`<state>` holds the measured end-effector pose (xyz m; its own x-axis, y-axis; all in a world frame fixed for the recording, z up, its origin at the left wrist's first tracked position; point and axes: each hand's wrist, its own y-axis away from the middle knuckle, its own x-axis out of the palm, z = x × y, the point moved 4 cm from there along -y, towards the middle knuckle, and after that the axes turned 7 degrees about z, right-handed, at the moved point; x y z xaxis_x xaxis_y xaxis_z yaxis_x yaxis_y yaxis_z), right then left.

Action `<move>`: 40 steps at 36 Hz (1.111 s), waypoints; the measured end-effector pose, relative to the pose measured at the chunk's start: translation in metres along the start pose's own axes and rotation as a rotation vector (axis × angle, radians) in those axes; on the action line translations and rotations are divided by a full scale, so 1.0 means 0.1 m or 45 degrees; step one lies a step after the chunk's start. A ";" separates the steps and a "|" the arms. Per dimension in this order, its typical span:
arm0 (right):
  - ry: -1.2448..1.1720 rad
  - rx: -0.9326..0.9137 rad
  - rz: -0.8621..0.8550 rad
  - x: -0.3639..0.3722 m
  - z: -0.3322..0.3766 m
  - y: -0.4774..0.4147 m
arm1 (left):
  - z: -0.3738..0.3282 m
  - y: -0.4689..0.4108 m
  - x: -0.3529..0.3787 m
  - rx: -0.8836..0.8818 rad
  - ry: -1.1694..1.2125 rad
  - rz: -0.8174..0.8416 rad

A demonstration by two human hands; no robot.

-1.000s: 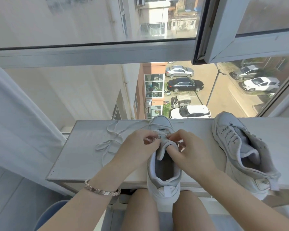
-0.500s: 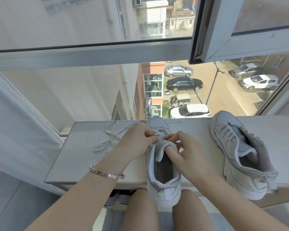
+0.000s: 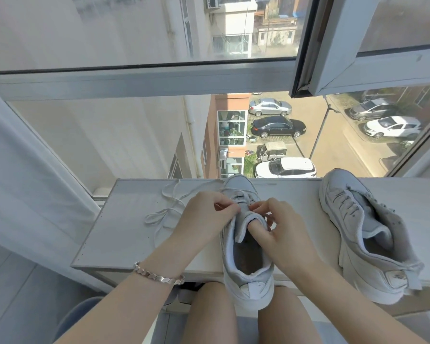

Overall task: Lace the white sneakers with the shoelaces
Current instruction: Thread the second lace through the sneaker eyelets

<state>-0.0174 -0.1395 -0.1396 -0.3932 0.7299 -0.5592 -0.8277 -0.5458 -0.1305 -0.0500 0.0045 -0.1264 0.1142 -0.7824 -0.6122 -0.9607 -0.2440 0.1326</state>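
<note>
You had the white low-top sneaker (image 3: 246, 269) standing upright in front of you on the pale white-painted wooden ledge (image 3: 124, 234) under the window, toe toward the glass and heel hanging off the near edge above your bare knees. Your left hand (image 3: 204, 219) was closed against the left side of that shoe's upper, fingers curled in at the eyelet row with thumb and forefinger brought together; whether a lace end sat between them was too small to tell. Your right hand (image 3: 281, 232) held the grey padded tongue (image 3: 243, 227), thumb tucked beneath it inside the shoe's mouth and the other fingers bent over its top edge. The two sets of fingertips nearly met over the top of the tongue. A flat white shoelace (image 3: 164, 212) crossed the lower eyelets near the toe and trailed away to the left, lying in loose loops on the ledge beside your left hand. A silver-toned link bracelet (image 3: 157, 275) circled your left wrist. Well apart to the right, the second white chunky-soled sneaker (image 3: 365, 234) lay tipped on its side on the same ledge, opening toward you, its heel at the near edge. Through the pane, parked cars (image 3: 278, 126) showed far below.
</note>
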 end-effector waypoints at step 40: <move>-0.136 0.007 -0.101 0.08 -0.12 0.06 | -0.06 -0.15 0.01 -0.083 -0.034 0.286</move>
<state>-0.0205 -0.1418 -0.1549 -0.3665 0.8104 -0.4570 -0.8600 -0.4826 -0.1660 -0.0339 0.0038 -0.1247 -0.1084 -0.8058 -0.5821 -0.9428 -0.1024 0.3173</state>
